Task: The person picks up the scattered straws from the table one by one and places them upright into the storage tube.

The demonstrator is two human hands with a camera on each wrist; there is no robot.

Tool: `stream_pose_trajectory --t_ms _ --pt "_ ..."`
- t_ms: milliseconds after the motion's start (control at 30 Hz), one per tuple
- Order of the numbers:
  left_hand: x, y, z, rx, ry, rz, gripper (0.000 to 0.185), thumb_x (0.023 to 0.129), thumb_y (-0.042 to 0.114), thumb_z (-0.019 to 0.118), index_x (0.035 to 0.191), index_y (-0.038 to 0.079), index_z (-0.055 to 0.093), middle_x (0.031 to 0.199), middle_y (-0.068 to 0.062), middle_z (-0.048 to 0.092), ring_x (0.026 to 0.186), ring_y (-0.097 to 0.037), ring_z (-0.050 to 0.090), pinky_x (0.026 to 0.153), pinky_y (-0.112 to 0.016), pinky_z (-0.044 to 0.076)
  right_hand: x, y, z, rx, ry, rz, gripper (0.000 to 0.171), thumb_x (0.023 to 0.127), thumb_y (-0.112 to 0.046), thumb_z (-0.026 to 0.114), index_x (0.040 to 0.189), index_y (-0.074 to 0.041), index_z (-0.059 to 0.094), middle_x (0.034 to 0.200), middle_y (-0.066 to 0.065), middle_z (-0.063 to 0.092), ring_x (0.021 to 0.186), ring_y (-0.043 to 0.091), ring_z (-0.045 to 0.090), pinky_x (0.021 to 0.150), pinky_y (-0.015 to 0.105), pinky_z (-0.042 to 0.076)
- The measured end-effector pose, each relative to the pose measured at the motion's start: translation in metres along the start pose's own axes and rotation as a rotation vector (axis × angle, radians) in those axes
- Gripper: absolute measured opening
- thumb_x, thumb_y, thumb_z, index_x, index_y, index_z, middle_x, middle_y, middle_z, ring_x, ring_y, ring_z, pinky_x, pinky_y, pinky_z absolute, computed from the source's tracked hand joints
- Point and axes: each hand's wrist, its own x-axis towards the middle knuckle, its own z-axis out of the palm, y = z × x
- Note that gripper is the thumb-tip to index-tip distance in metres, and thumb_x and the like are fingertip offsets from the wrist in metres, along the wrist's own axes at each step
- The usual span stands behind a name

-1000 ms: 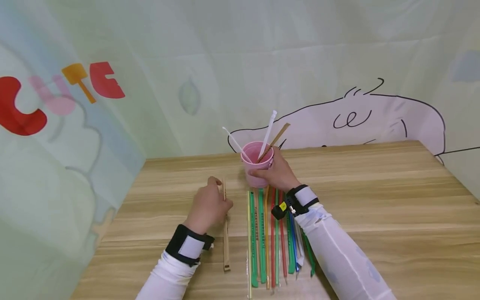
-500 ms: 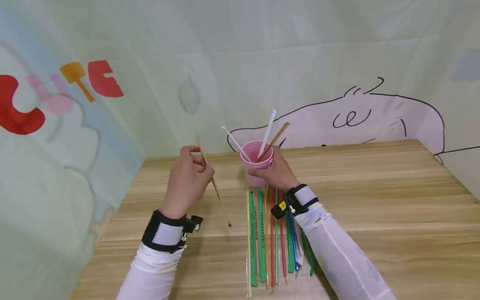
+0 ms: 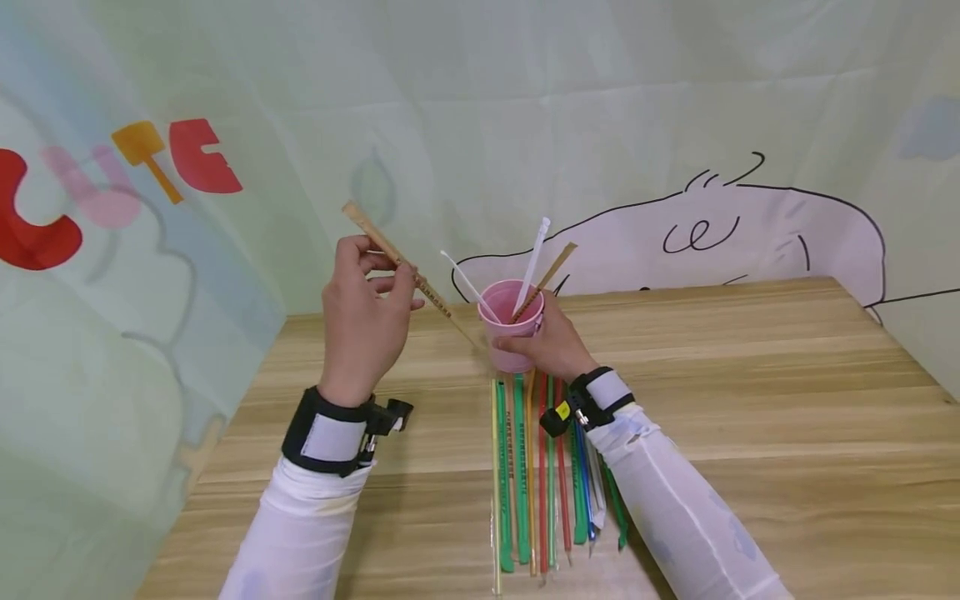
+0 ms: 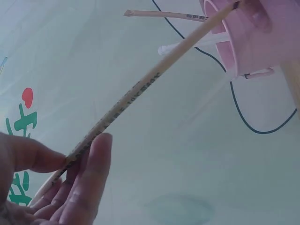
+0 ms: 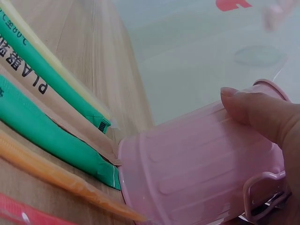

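My left hand (image 3: 366, 321) pinches a straw in a brown paper wrapper (image 3: 432, 296) between thumb and fingers, raised at a slant left of a small pink bucket (image 3: 498, 340). The straw's low end points toward the bucket; printed lettering runs along its wrapper in the left wrist view. Holding the bucket's right side is my right hand (image 3: 561, 343), its thumb (image 5: 255, 110) laid across the wall. Inside the bucket lean a thick white straw (image 3: 532, 262), a thin white straw (image 3: 468, 285) and another brown-wrapped straw (image 3: 557, 268).
Just in front of the bucket, several wrapped straws lie side by side on the wooden table (image 3: 750, 400), among them a green straw (image 3: 522, 475), a yellow one (image 3: 496, 500) and a blue one (image 3: 587, 483). A printed cloth backdrop (image 3: 480, 167) stands behind the table.
The left hand has lifted the brown-wrapped straw off the table, up and away, and turned it so its low end slants toward the bucket. The right hand stays on the bucket.
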Motion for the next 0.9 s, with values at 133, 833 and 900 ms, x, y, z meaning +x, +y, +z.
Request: stream_pose_trajectory --t_ms 133,833,900 --pt "0.005 0.004 0.002 -0.036 0.035 0.001 0.033 0.105 0.011 0.057 0.132 -0.002 0.044 0.112 -0.018 0.068 0.088 -0.030 0.077 0.066 -0.021 0.062 0.000 -0.001 0.000 0.001 -0.001 0.002 0.090 0.083 -0.021 0.088 0.153 -0.011 0.032 0.147 0.014 0.052 0.137 0.033 0.051 0.117 0.054 0.043" --pt "0.016 -0.027 0.043 -0.024 0.058 -0.021 0.029 0.106 0.013 0.057 0.128 -0.002 0.047 0.116 -0.022 0.072 0.094 -0.030 0.079 0.074 -0.031 0.065 0.001 0.001 0.002 -0.003 0.006 -0.011 0.090 0.083 -0.022 0.088 0.153 -0.010 0.032 0.146 0.015 0.052 0.136 0.033 0.052 0.118 0.054 0.042" --pt "0.016 -0.034 0.048 -0.020 0.051 -0.033 0.029 0.106 0.014 0.058 0.128 -0.002 0.047 0.116 -0.023 0.071 0.095 -0.031 0.078 0.075 -0.033 0.065 0.002 0.001 0.002 -0.003 0.012 -0.012 0.090 0.082 -0.021 0.088 0.152 -0.010 0.033 0.147 0.014 0.052 0.136 0.033 0.052 0.118 0.054 0.042"
